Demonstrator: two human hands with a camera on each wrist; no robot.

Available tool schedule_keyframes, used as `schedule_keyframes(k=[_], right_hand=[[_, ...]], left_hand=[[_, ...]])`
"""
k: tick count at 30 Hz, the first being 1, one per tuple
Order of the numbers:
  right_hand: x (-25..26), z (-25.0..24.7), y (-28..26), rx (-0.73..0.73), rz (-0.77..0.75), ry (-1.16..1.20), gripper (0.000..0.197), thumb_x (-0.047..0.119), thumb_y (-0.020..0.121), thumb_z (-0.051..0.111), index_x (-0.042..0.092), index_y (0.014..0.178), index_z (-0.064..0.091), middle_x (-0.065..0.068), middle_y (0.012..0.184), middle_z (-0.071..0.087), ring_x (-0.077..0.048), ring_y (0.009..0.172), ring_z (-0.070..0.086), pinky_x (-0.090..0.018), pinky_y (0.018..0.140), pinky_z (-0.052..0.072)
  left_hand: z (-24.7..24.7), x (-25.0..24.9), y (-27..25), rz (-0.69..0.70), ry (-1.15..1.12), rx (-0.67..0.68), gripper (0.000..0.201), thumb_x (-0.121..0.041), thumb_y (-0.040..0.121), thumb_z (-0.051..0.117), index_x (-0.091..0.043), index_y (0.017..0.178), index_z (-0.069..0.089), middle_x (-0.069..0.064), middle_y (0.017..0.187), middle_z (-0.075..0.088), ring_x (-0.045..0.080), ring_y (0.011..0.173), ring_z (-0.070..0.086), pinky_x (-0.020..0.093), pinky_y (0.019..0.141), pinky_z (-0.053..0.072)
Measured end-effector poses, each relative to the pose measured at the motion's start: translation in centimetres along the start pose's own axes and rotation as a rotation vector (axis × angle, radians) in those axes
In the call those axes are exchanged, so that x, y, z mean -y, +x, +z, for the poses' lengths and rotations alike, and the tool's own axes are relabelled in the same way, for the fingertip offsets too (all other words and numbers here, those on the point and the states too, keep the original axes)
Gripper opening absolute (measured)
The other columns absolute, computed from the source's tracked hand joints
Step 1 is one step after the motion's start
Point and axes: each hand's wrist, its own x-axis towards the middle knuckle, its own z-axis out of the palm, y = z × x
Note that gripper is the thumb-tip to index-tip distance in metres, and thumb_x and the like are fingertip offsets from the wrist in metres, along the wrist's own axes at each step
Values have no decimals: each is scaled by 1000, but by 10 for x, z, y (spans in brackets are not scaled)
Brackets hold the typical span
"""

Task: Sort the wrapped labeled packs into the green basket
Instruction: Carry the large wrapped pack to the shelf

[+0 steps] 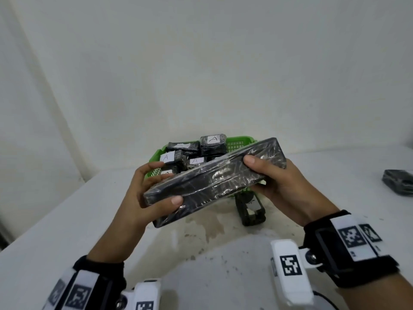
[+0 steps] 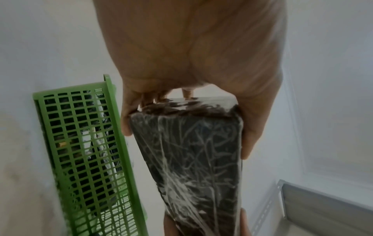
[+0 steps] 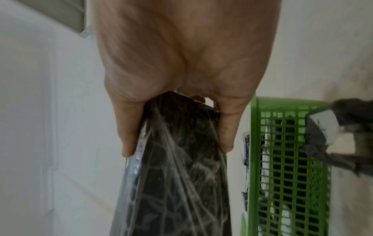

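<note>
From the head view, a stained white table (image 1: 201, 253) is meeting a bare white wall (image 1: 201, 63). The left hand (image 1: 143, 198) and right hand (image 1: 281, 186) are gripping a long wrapped pack (image 1: 212, 182) above the green basket (image 1: 239, 143). The left wrist view is showing fingers clasping the pack's end beside the basket mesh. The right wrist view is showing the same at the other end.

A white table (image 1: 55, 231) carries everything, its top stained with brownish blotches and dark specks toward the near middle. On it, near the far edge, stands a green basket (image 1: 237, 143) with lattice walls. Just in front of the basket's right end a small wrapped pack (image 1: 251, 208) lies on the stained patch, a white label on its upper face. Well apart, at the right edge of the head view, another dark wrapped pack (image 1: 399, 181) lies on the tabletop.
</note>
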Motion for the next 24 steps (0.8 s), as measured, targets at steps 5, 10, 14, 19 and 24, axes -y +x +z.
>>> schedule_keyframes(k=[5, 10, 14, 19, 24], right_hand=[[2, -3, -1, 51, 4, 57, 53, 21, 72, 84, 2, 119, 68, -12, 111, 78, -23, 105, 74, -33, 96, 61], [3, -6, 1, 56, 13, 78, 63, 12, 70, 89, -5, 125, 65, -13, 110, 78, -20, 98, 76, -29, 87, 62], [5, -5, -1, 81, 31, 32, 52, 7, 78, 83, -4, 125, 66, -15, 114, 78, -21, 101, 76, -26, 85, 61], [7, 3, 0, 27, 32, 105, 52, 14, 80, 73, -2, 130, 64, -17, 120, 76, -28, 111, 73, -37, 91, 63], [8, 12, -1, -121, 144, 210, 42, 37, 93, 71, 9, 124, 69, -8, 98, 80, -38, 97, 78, -58, 83, 63]], left_hand=[[-3, -2, -1, -7, 45, 58, 93, -47, 59, 90, -39, 140, 47, 5, 137, 65, 26, 122, 66, 38, 96, 52], [-3, -4, -2, -34, 137, 123, 92, -40, 55, 86, -33, 139, 48, -1, 128, 70, 22, 115, 70, 27, 88, 59], [-3, -7, -3, -12, 165, 146, 103, -51, 52, 90, -34, 144, 47, -5, 130, 69, 16, 118, 69, 21, 90, 57], [4, -3, -4, 119, 310, -32, 95, -48, 50, 89, -38, 138, 53, -12, 130, 66, 8, 116, 67, 26, 90, 58], [17, 1, -7, 301, 481, -68, 99, -53, 55, 91, -38, 142, 47, -14, 136, 49, 0, 126, 55, 23, 101, 52]])
